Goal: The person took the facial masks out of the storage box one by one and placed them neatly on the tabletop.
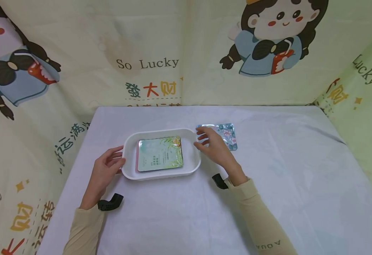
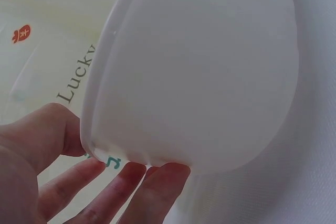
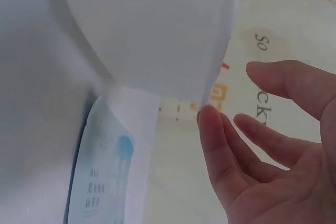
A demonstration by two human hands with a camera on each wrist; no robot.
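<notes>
A white oval-cornered tray (image 1: 160,174) holds a light-green flat packet (image 1: 160,152), with a pink edge showing beneath it. At the tray's left end my left hand (image 1: 106,165) pinches the rim, the thumb at the top edge and fingertips against the outer wall, as the left wrist view shows. My right hand (image 1: 214,146) is at the other end with loosely bent fingers; one fingertip meets the tray's rim in the right wrist view, while the thumb stands apart. Partly behind that hand lies a blue patterned packet (image 1: 229,136) on the table.
White cloth covers the table (image 1: 173,219). Behind and beside it hangs a cream curtain (image 1: 205,88) with printed cartoon figures and lettering. Black wrist devices sit below both hands, at the left wrist (image 1: 110,202) and the right wrist (image 1: 219,181).
</notes>
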